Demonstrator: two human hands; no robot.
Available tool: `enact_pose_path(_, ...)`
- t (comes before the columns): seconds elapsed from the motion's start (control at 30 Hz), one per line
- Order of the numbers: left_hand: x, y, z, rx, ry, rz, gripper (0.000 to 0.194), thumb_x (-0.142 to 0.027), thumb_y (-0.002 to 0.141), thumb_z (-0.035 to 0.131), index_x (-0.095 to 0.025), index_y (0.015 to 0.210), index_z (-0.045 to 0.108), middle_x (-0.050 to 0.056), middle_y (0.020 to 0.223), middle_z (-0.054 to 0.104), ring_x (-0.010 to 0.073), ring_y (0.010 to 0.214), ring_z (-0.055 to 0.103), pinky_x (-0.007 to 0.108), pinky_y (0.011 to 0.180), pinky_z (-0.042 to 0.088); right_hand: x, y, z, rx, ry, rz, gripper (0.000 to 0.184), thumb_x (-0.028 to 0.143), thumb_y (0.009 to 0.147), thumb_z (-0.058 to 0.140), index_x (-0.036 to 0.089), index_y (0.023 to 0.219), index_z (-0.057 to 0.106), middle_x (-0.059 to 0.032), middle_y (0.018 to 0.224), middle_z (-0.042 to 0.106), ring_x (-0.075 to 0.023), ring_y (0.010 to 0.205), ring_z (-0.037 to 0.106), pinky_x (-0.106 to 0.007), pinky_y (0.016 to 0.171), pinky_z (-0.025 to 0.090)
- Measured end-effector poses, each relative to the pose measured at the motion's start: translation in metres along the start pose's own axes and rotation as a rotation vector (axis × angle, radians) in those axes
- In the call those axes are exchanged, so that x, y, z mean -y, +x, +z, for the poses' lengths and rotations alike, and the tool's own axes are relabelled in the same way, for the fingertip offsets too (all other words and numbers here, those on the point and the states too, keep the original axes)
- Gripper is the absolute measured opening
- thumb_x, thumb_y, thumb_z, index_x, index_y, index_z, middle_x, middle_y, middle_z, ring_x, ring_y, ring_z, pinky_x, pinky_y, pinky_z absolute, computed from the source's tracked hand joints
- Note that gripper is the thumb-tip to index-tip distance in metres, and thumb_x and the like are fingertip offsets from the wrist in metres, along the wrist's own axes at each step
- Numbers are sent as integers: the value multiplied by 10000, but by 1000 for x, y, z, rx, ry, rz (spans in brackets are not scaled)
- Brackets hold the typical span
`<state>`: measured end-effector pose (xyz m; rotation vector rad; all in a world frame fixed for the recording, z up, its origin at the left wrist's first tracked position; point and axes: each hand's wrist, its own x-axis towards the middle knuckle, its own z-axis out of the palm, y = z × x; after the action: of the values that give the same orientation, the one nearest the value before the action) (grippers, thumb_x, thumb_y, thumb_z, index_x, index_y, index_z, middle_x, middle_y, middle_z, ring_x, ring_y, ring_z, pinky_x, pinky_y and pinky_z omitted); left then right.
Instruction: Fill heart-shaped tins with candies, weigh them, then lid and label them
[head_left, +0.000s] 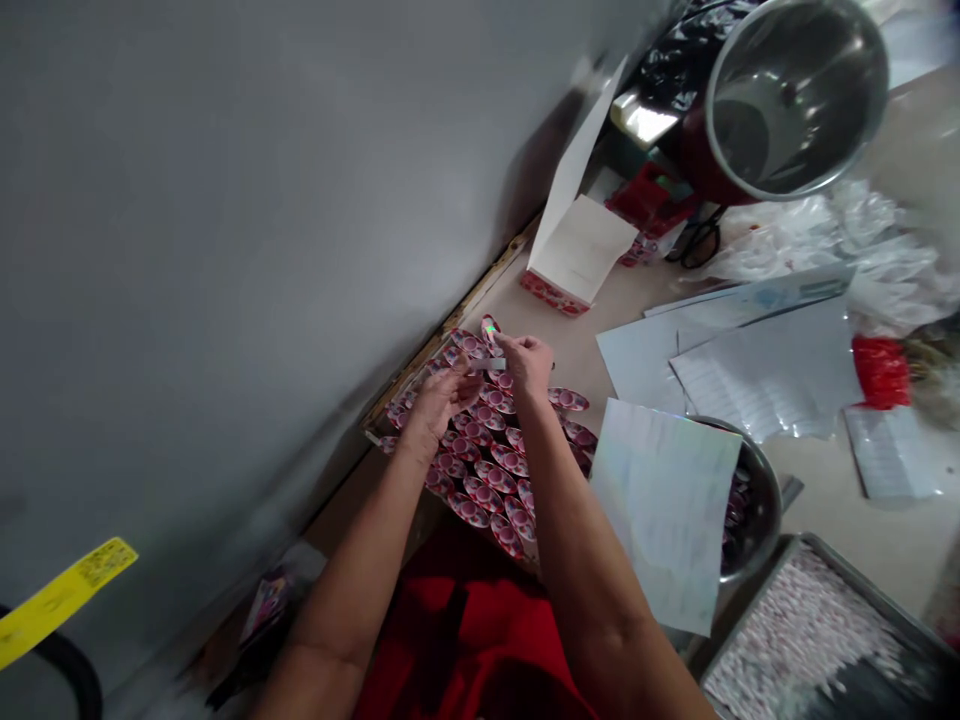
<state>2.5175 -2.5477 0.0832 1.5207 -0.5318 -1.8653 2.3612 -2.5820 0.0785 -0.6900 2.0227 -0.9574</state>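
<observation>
My left hand (448, 395) is closed, its fingertips pinching a short pale strip (491, 364) that points toward the right hand. My right hand (529, 362) is closed in a pinch, its fingertips at the edge of an oval red-patterned card (490, 328) with a shiny greenish spot. Whether anything small sits between those fingertips is hidden. Under and around both hands lie rows of similar oval cards (484, 497), each with a pink round centre. Some of them are covered by my hands and forearms.
A grey wall (225, 250) rises close on the left. Beyond the cards stands an opened white box (585, 250). To the right are paper sheets (660, 500), partly over a metal bowl (766, 490) of dark pieces, a tray (814, 548) of small pale pieces and a steel pot (720, 150).
</observation>
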Motion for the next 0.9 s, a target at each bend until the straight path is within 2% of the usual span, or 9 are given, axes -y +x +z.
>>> enact_pose_path(0.1,9,-1,7,-4,-193,-70,443,-496,719,946,-167,921,729,95,879,802,210,820,785,329,801,631,3,-2,6,29,9,-13,431,597,700,758,219,608,572,39,550,531,-141,584,510,-263,610,423)
enact_pose_path(0.2,10,6,14,-78,-161,-11,352,-383,730,939,-174,909,720,53,861,795,161,779,768,269,767,611,3,-6,6,8,22,-14,464,607,707,777,226,592,538,40,547,521,-143,592,526,-262,606,431)
enact_pose_path(0.3,7,12,11,-132,-74,54,289,-358,766,901,-171,883,714,45,838,781,154,735,746,275,745,602,-1,-13,-1,33,124,1,480,624,697,801,229,634,536,38,579,546,-146,593,553,-263,583,450)
enact_pose_path(0.4,-1,21,5,-192,90,161,176,-325,833,822,-177,847,728,37,793,752,170,690,711,304,732,583,-8,-21,-8,170,277,62,464,525,577,891,217,764,599,40,644,618,-149,578,590,-268,567,476)
enact_pose_path(0.47,-11,29,2,-236,204,242,115,-287,843,800,-192,816,742,42,794,745,207,762,715,328,789,569,-12,-24,-6,184,282,85,437,440,551,892,209,805,621,34,661,645,-162,576,613,-277,568,481)
enact_pose_path(0.53,-21,39,3,-279,368,349,77,-252,850,792,-211,802,749,63,861,765,252,918,724,354,897,543,-14,-24,2,93,184,49,333,382,611,838,203,802,633,15,682,667,-180,612,641,-289,606,492)
enact_pose_path(0.6,-29,50,5,-330,673,491,79,-232,899,737,-218,823,750,91,954,783,278,1014,714,375,958,513,-13,-20,14,-29,25,-34,234,328,673,790,201,812,652,-10,758,709,-197,710,674,-301,701,507)
enact_pose_path(0.7,-32,64,7,-394,1072,623,152,-206,967,624,-205,882,751,126,1020,781,285,978,711,388,919,501,-8,-14,30,-112,-187,-117,185,293,730,772,210,861,672,-21,875,755,-210,851,688,-307,823,487)
enact_pose_path(0.9,-28,75,3,-404,1132,619,150,-213,968,619,-198,886,743,131,990,772,284,933,698,382,863,488,-6,-8,36,-102,-270,-97,196,254,783,752,210,959,678,-18,933,770,-211,879,689,-294,838,454)
